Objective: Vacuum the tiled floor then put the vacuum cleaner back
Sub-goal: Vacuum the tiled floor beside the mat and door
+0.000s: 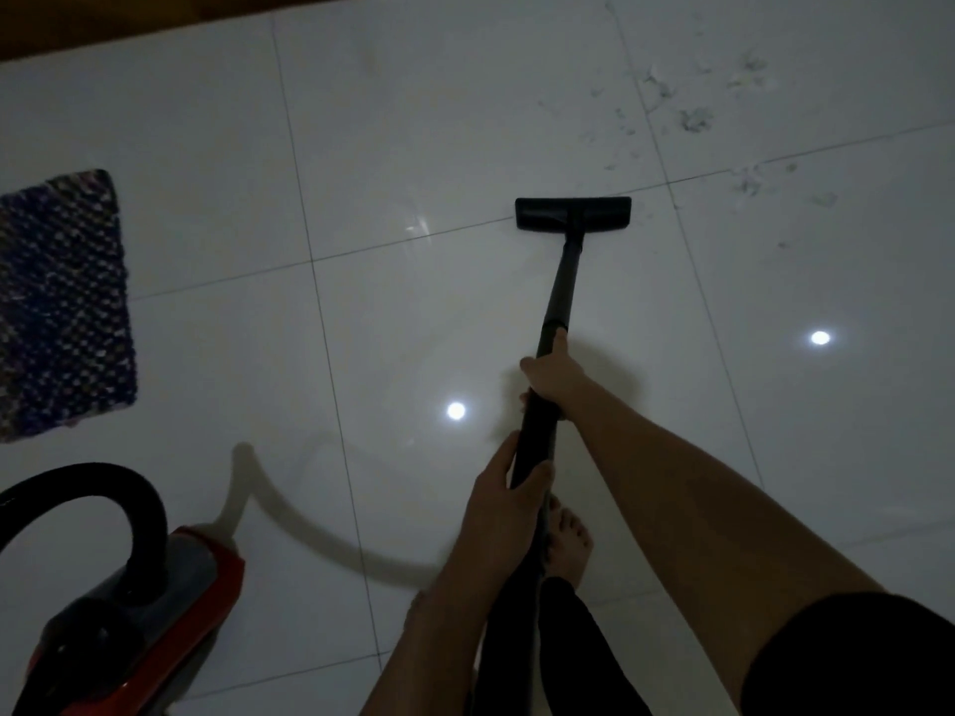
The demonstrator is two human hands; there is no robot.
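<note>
Both hands grip vacuum wand [560,281]: right hand [550,377] farther, left hand [509,480] nearer; floor head [573,213] far ahead, scraps [695,118] far right

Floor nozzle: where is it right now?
Head view, just right of centre: the floor nozzle sits on the tiled floor across a grout line, with the scattered debris beyond it to the upper right.

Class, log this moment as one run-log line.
step: vacuuming | left hand and right hand: hold wand | floor head: on tiled floor, debris ahead-right | canister: left
</note>
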